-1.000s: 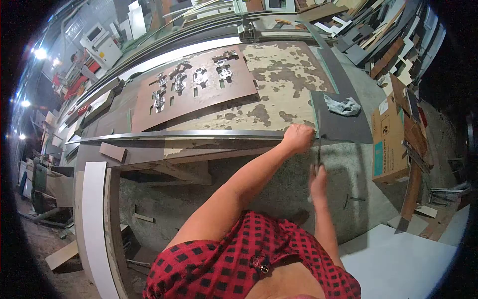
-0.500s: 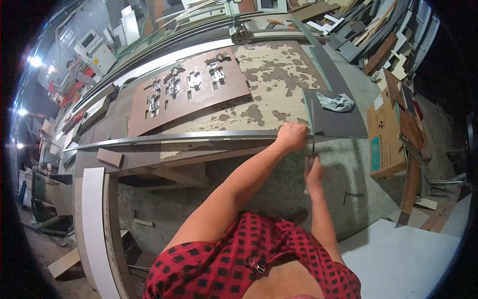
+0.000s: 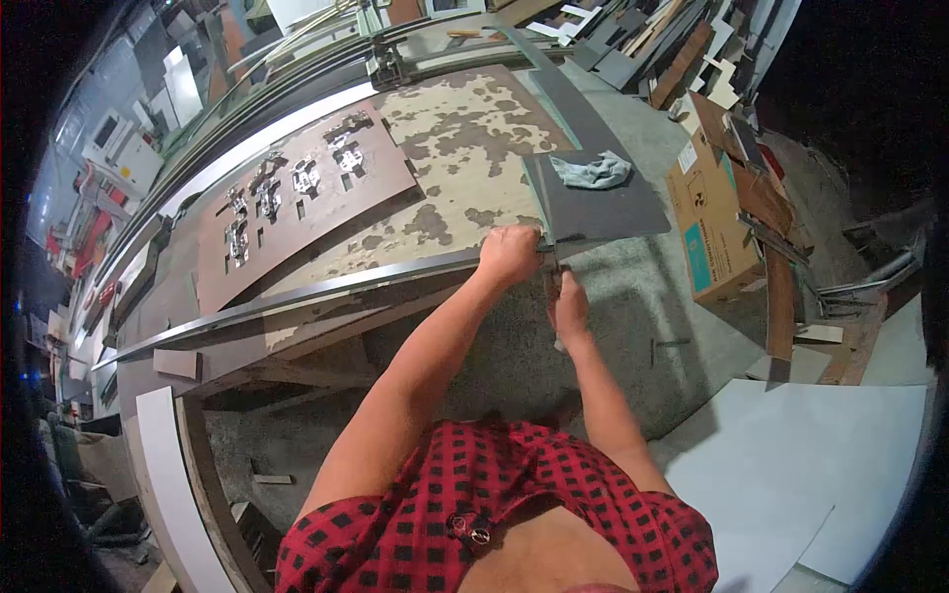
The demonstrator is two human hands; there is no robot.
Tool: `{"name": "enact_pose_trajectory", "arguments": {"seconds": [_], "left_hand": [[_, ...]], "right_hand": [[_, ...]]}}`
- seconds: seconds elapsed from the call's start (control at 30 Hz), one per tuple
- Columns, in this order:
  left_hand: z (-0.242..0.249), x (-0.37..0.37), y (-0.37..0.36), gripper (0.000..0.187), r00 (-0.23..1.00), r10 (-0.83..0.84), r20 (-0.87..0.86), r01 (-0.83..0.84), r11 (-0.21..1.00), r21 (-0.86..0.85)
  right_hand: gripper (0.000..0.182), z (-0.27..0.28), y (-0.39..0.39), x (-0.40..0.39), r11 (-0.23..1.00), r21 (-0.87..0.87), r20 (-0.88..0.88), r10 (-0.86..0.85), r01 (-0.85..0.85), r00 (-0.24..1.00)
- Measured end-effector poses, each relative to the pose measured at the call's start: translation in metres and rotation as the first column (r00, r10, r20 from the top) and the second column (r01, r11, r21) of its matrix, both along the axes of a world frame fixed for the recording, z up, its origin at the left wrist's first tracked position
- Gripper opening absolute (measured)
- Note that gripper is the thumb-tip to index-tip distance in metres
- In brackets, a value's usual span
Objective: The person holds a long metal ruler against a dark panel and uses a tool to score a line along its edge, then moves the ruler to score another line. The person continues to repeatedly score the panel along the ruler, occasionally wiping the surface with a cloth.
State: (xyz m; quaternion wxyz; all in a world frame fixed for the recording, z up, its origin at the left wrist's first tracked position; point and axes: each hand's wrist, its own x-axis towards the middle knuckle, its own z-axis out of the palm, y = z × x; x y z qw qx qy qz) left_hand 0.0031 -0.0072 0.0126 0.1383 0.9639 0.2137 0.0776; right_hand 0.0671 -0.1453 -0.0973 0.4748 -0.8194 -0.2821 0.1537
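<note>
My left hand (image 3: 510, 253) is closed over the right end of a long metal strip (image 3: 395, 270), which lies along the table's near edge. Just below and right of it, my right hand (image 3: 570, 311) is wrapped round the handle of a narrow hand tool (image 3: 552, 277). The tool's upper end meets the strip's end beside my left fingers; its exact type is hard to make out. A brown panel (image 3: 311, 212) bearing metal hinges (image 3: 305, 176) lies farther back on the worn table top (image 3: 474, 148).
A crumpled cloth (image 3: 593, 170) lies on the table's dark right corner. On the floor at the right stand a cardboard box (image 3: 707, 222) and a large white sheet (image 3: 791, 465). Board offcuts (image 3: 682, 64) are piled behind. A small block (image 3: 176, 363) sits at the table's left.
The view has swung right, so the table and box appear farther left. My right hand with the tool has come up nearer the strip's end; my left hand keeps its hold.
</note>
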Motion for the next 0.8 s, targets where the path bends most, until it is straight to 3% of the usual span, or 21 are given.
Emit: {"name": "enact_pose_trajectory", "arguments": {"seconds": [0.03, 0.07, 0.17, 0.27, 0.4, 0.47, 0.5, 0.57, 0.6, 0.63, 0.7, 0.73, 0.77, 0.8], "left_hand": [[0.001, -0.001, 0.000, 0.025, 1.000, -0.003, 0.009, 0.003, 1.000, 0.013], [0.001, -0.002, -0.001, 0.025, 1.000, -0.007, 0.015, 0.006, 1.000, 0.026], [-0.001, -0.001, 0.002, 0.026, 1.000, -0.024, 0.018, 0.024, 1.000, 0.012], [-0.008, 0.001, 0.004, 0.026, 1.000, -0.028, 0.000, 0.028, 0.999, 0.030], [-0.003, 0.000, 0.000, 0.025, 0.999, -0.022, 0.027, 0.021, 0.999, 0.030], [0.001, -0.002, -0.001, 0.023, 1.000, 0.014, 0.006, -0.014, 1.000, 0.003], [-0.001, -0.003, 0.000, 0.023, 1.000, 0.022, 0.011, -0.022, 1.000, 0.014], [-0.011, -0.001, 0.003, 0.023, 0.995, -0.008, 0.099, 0.002, 0.999, 0.053], [-0.012, 0.000, 0.004, 0.024, 0.997, -0.007, 0.082, 0.004, 0.999, 0.043], [-0.011, 0.001, 0.005, 0.024, 0.996, 0.006, 0.089, -0.011, 0.998, 0.054], [-0.014, 0.002, 0.004, 0.025, 0.998, 0.008, 0.057, -0.010, 0.999, 0.039], [-0.016, 0.003, 0.005, 0.025, 0.999, 0.007, 0.039, -0.008, 0.999, 0.040], [-0.017, 0.003, 0.006, 0.025, 0.999, 0.012, 0.043, -0.014, 0.999, 0.046], [-0.015, 0.002, 0.005, 0.026, 0.999, 0.002, 0.049, -0.004, 0.999, 0.039]], "right_hand": [[0.032, -0.002, -0.006, -0.005, 0.998, 0.070, -0.211, 0.010, 0.005, 0.977], [0.032, -0.005, -0.017, -0.014, 0.998, 0.070, -0.209, 0.011, 0.004, 0.978], [0.039, -0.013, -0.058, -0.041, 0.950, -0.276, 0.003, 0.154, -0.147, 0.988], [0.039, -0.039, -0.064, -0.038, 0.978, -0.198, 0.128, 0.093, -0.066, 0.987], [0.038, -0.036, -0.015, -0.001, 0.990, -0.101, 0.128, 0.114, -0.102, 0.985], [0.025, -0.060, 0.012, 0.018, 0.982, 0.178, -0.151, -0.042, 0.069, 0.988], [0.025, -0.044, 0.014, 0.013, 0.980, 0.189, -0.147, -0.033, 0.061, 0.989], [0.029, 0.014, 0.010, -0.009, 0.950, 0.268, -0.403, -0.037, 0.157, 0.914], [0.033, 0.021, 0.010, -0.016, 0.939, 0.343, -0.162, 0.023, 0.034, 0.986], [0.033, 0.016, 0.012, -0.012, 0.935, 0.354, -0.155, 0.039, 0.019, 0.987], [0.029, 0.011, 0.010, -0.003, 0.956, 0.261, -0.441, -0.003, 0.132, 0.898], [0.033, 0.012, 0.006, -0.005, 0.999, 0.050, 0.042, 0.014, -0.016, 0.999], [0.033, 0.012, 0.009, -0.007, 0.998, 0.055, 0.046, 0.018, -0.021, 0.999], [0.031, 0.011, 0.012, -0.010, 0.943, 0.312, -0.332, -0.003, 0.113, 0.943]]}}
